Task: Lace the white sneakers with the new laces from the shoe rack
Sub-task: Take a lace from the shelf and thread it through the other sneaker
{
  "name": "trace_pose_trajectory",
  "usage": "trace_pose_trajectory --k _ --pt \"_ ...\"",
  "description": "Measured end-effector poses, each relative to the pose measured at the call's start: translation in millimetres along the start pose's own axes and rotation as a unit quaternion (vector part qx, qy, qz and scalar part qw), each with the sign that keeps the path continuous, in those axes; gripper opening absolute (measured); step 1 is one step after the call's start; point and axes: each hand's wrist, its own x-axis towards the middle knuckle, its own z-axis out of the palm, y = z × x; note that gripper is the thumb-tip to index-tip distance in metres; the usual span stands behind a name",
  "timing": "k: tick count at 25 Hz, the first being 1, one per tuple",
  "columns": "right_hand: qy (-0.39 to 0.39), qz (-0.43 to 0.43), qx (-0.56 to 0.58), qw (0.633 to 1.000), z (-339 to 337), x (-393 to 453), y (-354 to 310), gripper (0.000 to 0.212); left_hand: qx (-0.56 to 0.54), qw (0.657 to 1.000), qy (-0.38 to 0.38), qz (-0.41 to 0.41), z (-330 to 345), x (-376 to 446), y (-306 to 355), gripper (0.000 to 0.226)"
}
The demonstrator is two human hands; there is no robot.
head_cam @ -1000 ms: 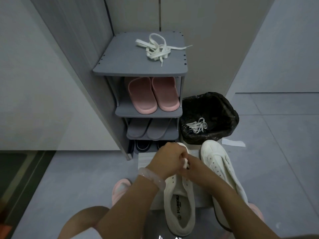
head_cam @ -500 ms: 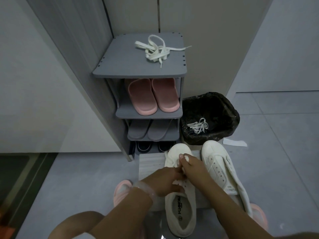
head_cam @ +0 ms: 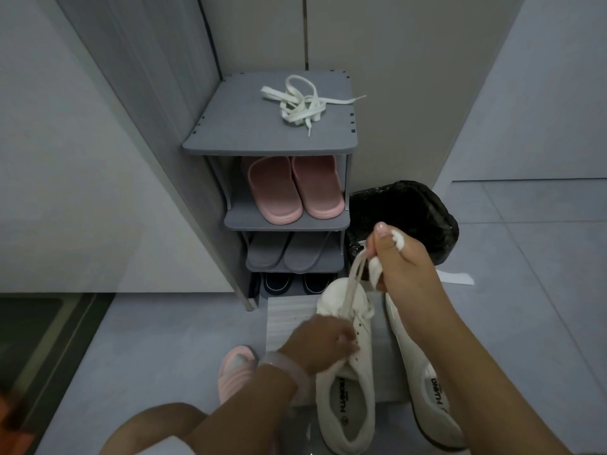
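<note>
Pulling a lace point(head_cam: 356, 277) up out of the left white sneaker point(head_cam: 348, 372), right hand point(head_cam: 397, 261) raised, fist closed around bunched lace, two strands running down to the toe eyelets. Left hand point(head_cam: 323, 343) curled, pressing on the sneaker's tongue area at 6 o'clock. Second white sneaker point(head_cam: 423, 382) just beside it at 5 o'clock, partly hidden by the right forearm. Both sit on a pale mat point(head_cam: 289, 320). New laces point(head_cam: 303, 101) piled on top of the grey shoe rack point(head_cam: 230, 139) at 12 o'clock. Black-lined bin point(head_cam: 420, 205) at 1 o'clock, behind the right hand. Pink slippers point(head_cam: 294, 188) on the rack's second shelf.
</note>
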Motion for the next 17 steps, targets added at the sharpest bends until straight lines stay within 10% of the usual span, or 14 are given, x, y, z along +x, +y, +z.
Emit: trace_pose_trajectory --k 3,7,12,17 --pt "-0.057 0.003 0.006 0.998 2 -2 2 0.042 -0.164 0.965 0.193 -0.072 -17 9 5 0.016" --pt "-0.145 0.021 0.028 0.989 0 -5 -1 0.031 -0.195 0.979 0.055 0.015 -21 17 9 0.003" --pt "-0.204 0.111 -0.281 0.931 -11 -2 52 0.033 -0.091 0.976 0.194 -0.029 -48 18 7 0.013" --pt "-0.246 0.115 -0.310 0.911 15 -21 91 0.038 0.014 0.992 0.062 0.111 -57 4 28 0.027"
